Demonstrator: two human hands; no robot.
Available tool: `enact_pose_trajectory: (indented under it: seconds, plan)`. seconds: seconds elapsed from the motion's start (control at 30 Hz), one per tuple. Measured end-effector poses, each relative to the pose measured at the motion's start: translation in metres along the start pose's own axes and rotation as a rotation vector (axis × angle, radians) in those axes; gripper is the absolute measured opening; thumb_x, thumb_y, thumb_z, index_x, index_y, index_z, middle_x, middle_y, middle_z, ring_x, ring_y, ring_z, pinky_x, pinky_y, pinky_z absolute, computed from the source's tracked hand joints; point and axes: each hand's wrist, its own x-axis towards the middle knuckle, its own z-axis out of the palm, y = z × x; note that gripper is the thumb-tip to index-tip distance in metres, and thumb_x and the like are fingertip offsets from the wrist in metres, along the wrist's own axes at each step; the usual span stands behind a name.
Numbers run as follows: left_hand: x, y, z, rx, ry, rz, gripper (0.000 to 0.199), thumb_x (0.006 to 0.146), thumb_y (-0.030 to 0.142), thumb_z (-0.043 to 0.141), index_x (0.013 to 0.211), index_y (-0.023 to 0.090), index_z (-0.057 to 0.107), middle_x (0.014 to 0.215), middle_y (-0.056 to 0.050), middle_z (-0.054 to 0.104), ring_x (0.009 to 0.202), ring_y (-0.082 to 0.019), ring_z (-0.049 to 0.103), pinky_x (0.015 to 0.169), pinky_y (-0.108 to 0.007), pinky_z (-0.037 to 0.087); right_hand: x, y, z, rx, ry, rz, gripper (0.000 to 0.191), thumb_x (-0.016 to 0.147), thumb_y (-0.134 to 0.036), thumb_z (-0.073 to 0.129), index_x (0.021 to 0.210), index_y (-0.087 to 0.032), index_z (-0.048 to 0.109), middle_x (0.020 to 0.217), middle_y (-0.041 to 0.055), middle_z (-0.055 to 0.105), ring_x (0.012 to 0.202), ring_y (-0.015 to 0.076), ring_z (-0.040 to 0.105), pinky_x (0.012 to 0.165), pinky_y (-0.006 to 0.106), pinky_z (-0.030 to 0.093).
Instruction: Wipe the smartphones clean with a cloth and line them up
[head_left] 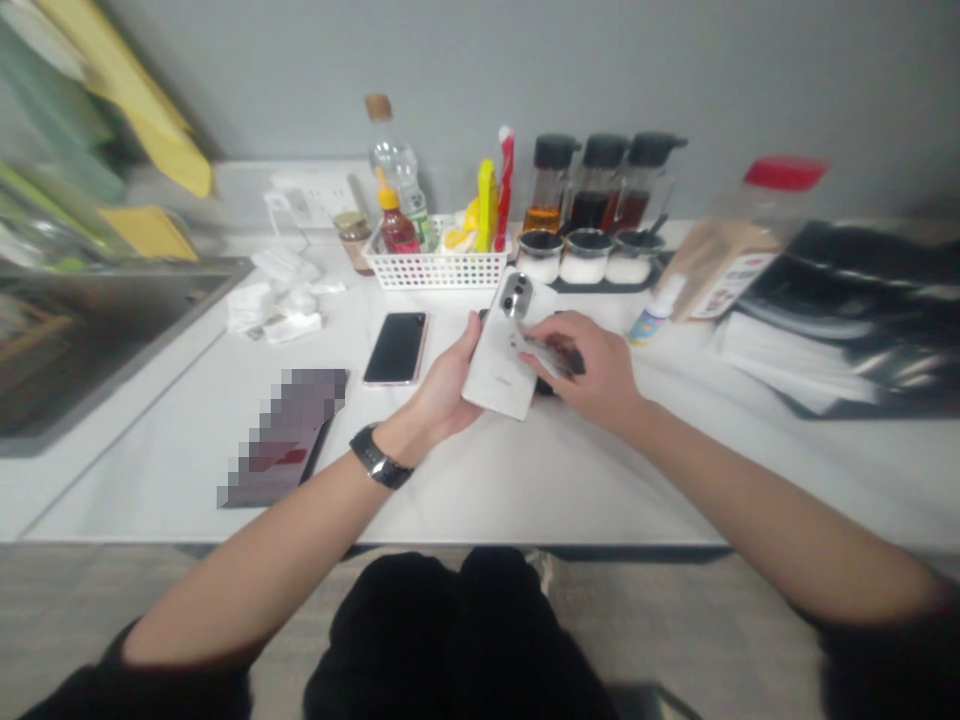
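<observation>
My left hand [446,392] is closed round the side of a white smartphone [501,362], held tilted above the counter. The phone's back and its camera block face up. My right hand [596,365] pinches a thin pale piece [546,352] against the phone's back. It is blurred, and I cannot tell whether it is a wipe or soft film. Something dark [559,378] shows partly behind my right fingers. Left of the white phone, a pinkish-edged smartphone [395,348] lies screen up on the white countertop [465,490].
A dark flat device [289,440], partly pixelated, lies near the front left. Crumpled tissues [281,300] are behind it. A white basket [439,270] of bottles, seasoning jars [586,258] and a small spray bottle [651,315] stand behind my hands. At far left is a sink [112,365].
</observation>
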Motion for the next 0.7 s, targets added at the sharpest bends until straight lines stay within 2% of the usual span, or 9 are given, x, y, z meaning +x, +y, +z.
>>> enact_pose_trajectory:
  seconds: [0.07,0.17,0.27,0.37,0.47,0.53,0.63,0.7]
  plan:
    - [-0.001,-0.001,0.002,0.02,0.005,-0.008,0.055,0.115,0.049,0.031,0.135,0.016,0.07,0.096,-0.008,0.081,0.075,-0.021,0.078,0.08,-0.037,0.066,0.003,-0.001,0.002,0.034,-0.022,0.004,0.02,0.104,-0.04,0.068,0.114,-0.025,0.076,0.105,0.0055,0.08,0.096,0.0222,0.076,0.084,0.036,0.064]
    - [-0.002,0.001,0.006,0.002,0.056,0.02,0.058,0.115,0.047,0.029,0.113,0.013,0.076,0.08,-0.007,0.077,0.062,-0.017,0.071,0.069,-0.029,0.063,0.005,-0.004,0.005,0.126,-0.182,-0.145,0.029,0.104,-0.047,0.068,0.12,-0.025,0.076,0.112,0.0078,0.077,0.106,0.0244,0.072,0.093,0.041,0.061]
    - [-0.002,0.003,0.005,-0.033,0.09,-0.001,0.064,0.116,0.047,0.027,0.095,0.011,0.076,0.067,-0.006,0.071,0.058,-0.017,0.069,0.061,-0.025,0.059,0.004,-0.003,0.006,0.179,-0.275,-0.237,0.031,0.11,-0.034,0.058,0.137,-0.03,0.072,0.119,0.0079,0.074,0.111,0.0231,0.069,0.096,0.044,0.058]
    - [-0.003,0.003,0.002,-0.04,0.041,-0.002,0.058,0.115,0.047,0.032,0.103,0.012,0.077,0.073,-0.006,0.074,0.063,-0.018,0.072,0.068,-0.029,0.062,0.005,0.004,0.003,0.105,-0.209,-0.195,0.036,0.109,-0.026,0.059,0.139,-0.039,0.073,0.117,0.0057,0.073,0.108,0.0229,0.066,0.093,0.045,0.057]
    - [-0.003,-0.001,-0.002,0.018,-0.022,-0.063,0.054,0.114,0.05,0.034,0.117,0.016,0.075,0.09,-0.009,0.08,0.073,-0.023,0.077,0.076,-0.041,0.065,0.006,0.007,0.003,-0.032,-0.091,-0.096,0.034,0.107,-0.028,0.062,0.136,-0.04,0.075,0.109,0.0055,0.072,0.101,0.0238,0.063,0.088,0.045,0.055]
    - [-0.002,-0.004,-0.005,0.024,-0.012,-0.069,0.055,0.114,0.047,0.034,0.106,0.015,0.076,0.085,-0.008,0.079,0.068,-0.021,0.075,0.07,-0.036,0.064,0.005,0.003,0.008,-0.005,-0.101,-0.136,0.031,0.108,-0.027,0.061,0.132,-0.037,0.077,0.104,0.0046,0.071,0.096,0.0217,0.062,0.084,0.041,0.054]
    - [-0.001,-0.005,-0.008,0.034,0.023,-0.109,0.066,0.115,0.048,0.032,0.072,0.013,0.069,0.063,-0.007,0.068,0.054,-0.015,0.067,0.055,-0.023,0.054,0.002,-0.007,0.017,0.133,-0.196,-0.289,0.025,0.109,-0.026,0.061,0.124,-0.033,0.079,0.1,0.0027,0.072,0.091,0.018,0.063,0.08,0.036,0.053]
    - [0.0,-0.005,-0.008,0.048,0.023,-0.144,0.069,0.114,0.051,0.032,0.069,0.014,0.067,0.061,-0.007,0.066,0.053,-0.015,0.066,0.054,-0.024,0.054,0.002,-0.008,0.018,0.159,-0.215,-0.324,0.023,0.108,-0.027,0.062,0.12,-0.033,0.081,0.099,0.0018,0.073,0.091,0.0176,0.064,0.081,0.036,0.051]
